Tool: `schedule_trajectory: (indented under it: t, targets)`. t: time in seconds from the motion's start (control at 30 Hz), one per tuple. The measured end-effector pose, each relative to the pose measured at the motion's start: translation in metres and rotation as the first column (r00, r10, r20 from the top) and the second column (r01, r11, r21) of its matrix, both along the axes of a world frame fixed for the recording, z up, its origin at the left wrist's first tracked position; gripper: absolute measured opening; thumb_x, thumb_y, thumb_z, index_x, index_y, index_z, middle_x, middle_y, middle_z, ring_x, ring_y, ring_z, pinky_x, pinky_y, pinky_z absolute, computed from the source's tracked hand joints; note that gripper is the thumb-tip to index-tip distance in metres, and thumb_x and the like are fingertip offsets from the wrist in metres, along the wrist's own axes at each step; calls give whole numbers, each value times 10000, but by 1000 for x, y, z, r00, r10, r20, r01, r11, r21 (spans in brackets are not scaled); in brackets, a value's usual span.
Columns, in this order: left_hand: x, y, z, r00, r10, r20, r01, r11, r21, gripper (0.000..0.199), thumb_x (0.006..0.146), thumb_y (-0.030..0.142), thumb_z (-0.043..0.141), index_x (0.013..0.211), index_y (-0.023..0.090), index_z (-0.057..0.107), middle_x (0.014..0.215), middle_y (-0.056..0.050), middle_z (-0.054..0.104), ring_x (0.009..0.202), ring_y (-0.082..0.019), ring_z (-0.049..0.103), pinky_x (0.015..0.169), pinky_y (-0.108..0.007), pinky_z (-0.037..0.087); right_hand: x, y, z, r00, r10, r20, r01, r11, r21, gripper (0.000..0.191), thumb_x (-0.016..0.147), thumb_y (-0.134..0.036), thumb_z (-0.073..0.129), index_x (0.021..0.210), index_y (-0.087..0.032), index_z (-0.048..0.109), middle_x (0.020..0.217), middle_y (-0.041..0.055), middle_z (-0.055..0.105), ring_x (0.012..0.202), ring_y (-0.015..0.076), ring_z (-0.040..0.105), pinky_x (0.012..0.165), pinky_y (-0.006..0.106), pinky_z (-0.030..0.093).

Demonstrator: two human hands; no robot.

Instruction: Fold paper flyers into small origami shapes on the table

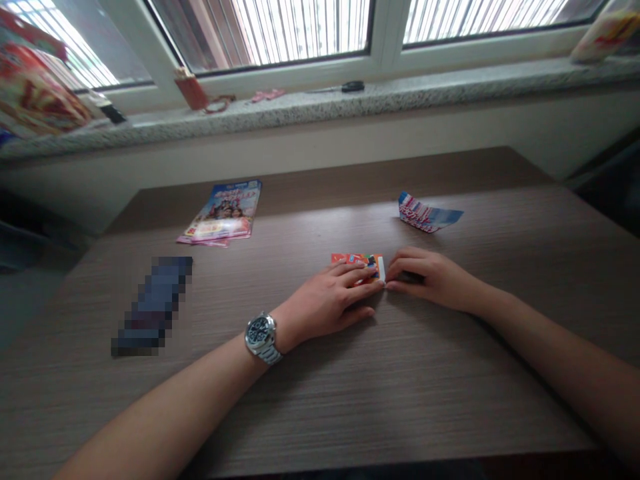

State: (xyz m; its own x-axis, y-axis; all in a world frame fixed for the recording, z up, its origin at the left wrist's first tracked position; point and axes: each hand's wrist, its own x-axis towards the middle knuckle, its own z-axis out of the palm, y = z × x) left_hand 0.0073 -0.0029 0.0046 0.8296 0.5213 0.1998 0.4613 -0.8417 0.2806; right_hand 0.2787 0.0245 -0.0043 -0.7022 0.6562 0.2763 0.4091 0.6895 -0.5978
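Observation:
A small orange and red printed paper (340,257) with a white strip at its right edge lies on the brown table (310,413). My left hand (333,298), with a metal watch (261,331) on the wrist, rests flat over it with fingers spread, hiding much of the paper. At the paper's lower right corner my right hand (430,277) is closed, thumb and fingertips together at the white edge. Behind my right hand stands a folded blue, white and red paper (430,216).
A stack of colourful leaflets (225,212) lies at the back left, and a dark pixelated object (155,303) in front of it. On the granite windowsill (300,112) are a red object (191,90), scissors with black handles (353,87) and a colourful bag (40,90).

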Motion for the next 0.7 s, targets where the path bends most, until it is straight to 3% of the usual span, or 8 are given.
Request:
schedule_trajectory:
  t: [0.2, 0.3, 0.43, 0.7]
  targets:
    - [0, 0, 2, 999, -2, -39, 2, 1000, 7, 453, 1048, 423, 481, 1454, 231, 534, 1524, -109, 515, 1381, -282, 508, 1179, -487, 412, 3, 3, 1, 996, -85, -14, 86, 991, 100, 150, 982, -293, 600, 1063, -238, 714, 1010, 89, 697, 960, 230, 662, 853, 384, 547]
    - [0, 1, 2, 999, -2, -41, 3, 1000, 19, 455, 1049, 425, 476, 1458, 231, 526, 1525, -108, 513, 1388, -286, 500, 1177, -488, 412, 4, 5, -2, 997, -74, 22, 69, 982, 174, 268, 992, -275, 584, 1238, -270, 690, 1224, 107, 697, 1149, 262, 642, 996, 466, 522]
    - [0, 1, 0, 999, -14, -46, 17, 998, 54, 480, 1050, 451, 465, 1459, 207, 520, 1526, -125, 508, 1409, -288, 481, 1205, -473, 377, 6, 5, -9, 995, -8, 96, -11, 980, 198, 398, 1009, -256, 557, 1403, -281, 605, 1492, 84, 583, 1416, 280, 491, 1170, 525, 407]
    - [-1, 2, 5, 996, -1, -89, 11, 994, 108, 454, 1058, 467, 440, 1442, 243, 533, 1459, -95, 577, 1410, -295, 477, 1232, -544, 286, 6, 4, -12, 992, -7, 125, -15, 984, 175, 437, 1005, -259, 572, 1442, -273, 579, 1487, 76, 590, 1429, 288, 484, 1183, 548, 403]
